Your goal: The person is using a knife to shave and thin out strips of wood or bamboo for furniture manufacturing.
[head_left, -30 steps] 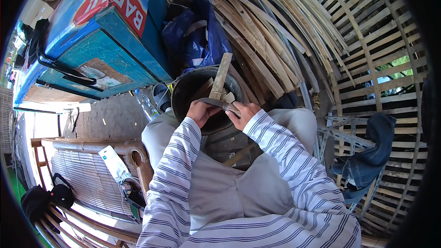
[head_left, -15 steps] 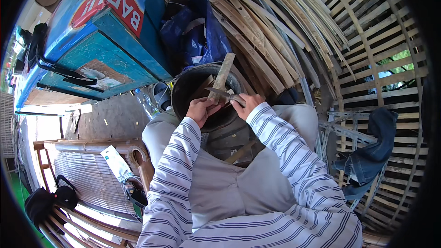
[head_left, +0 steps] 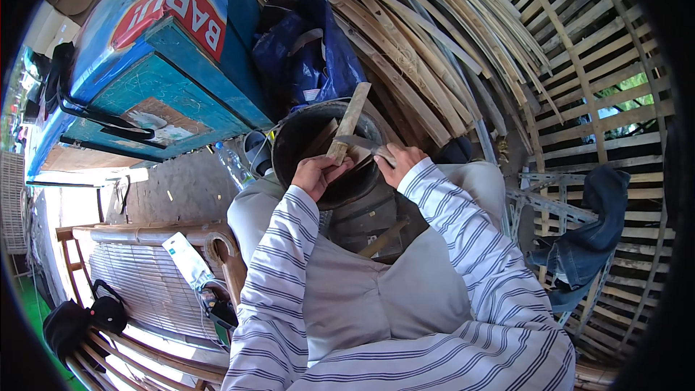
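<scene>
Pale wood (head_left: 352,115) is pinched in the left hand (head_left: 312,177), while the right hand (head_left: 401,163) grips a knife (head_left: 359,143).

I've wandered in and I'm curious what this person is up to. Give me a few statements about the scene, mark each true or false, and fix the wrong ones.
1. The right hand holds a knife. True.
2. The left hand is holding nothing. False: it holds a pale strip.
3. A dark bucket stands between the person's knees and the blue bag. True.
4. The blue bag lies to the right of the heap of long strips. False: it lies to their left.
5. The sleeves are plain red. False: they are white with dark stripes.
6. A denim garment hangs at the right. True.
</scene>
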